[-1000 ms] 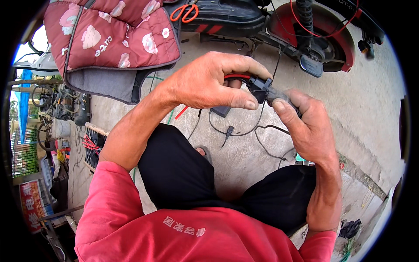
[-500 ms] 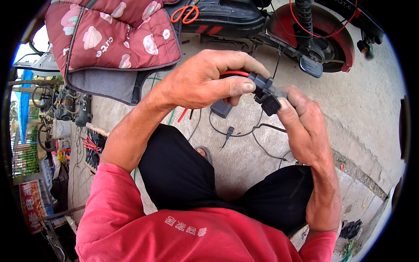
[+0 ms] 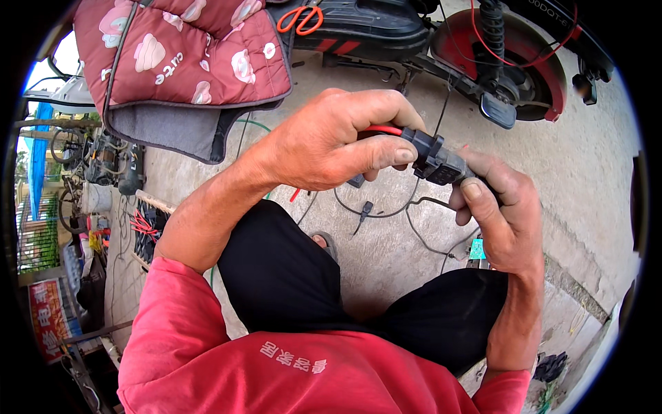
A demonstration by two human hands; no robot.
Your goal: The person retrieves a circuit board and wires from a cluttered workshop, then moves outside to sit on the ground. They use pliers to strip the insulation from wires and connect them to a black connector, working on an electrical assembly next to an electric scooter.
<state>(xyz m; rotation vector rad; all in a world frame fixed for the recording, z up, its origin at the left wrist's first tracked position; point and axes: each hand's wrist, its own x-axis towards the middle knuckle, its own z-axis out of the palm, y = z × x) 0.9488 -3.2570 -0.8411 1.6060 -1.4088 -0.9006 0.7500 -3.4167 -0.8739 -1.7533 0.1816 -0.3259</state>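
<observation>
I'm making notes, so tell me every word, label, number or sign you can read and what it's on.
I won't copy wording, but lettering stands here:
Maroon quilted cover: white letters, partly readable.
Red shirt: pale characters, readable.
Dark scooter panel: pale letters and digits, partly cut off.
Red sign at far left: large pale characters, distorted.
Small green item: marks too small to read.
Held black connector: none legible.
</observation>
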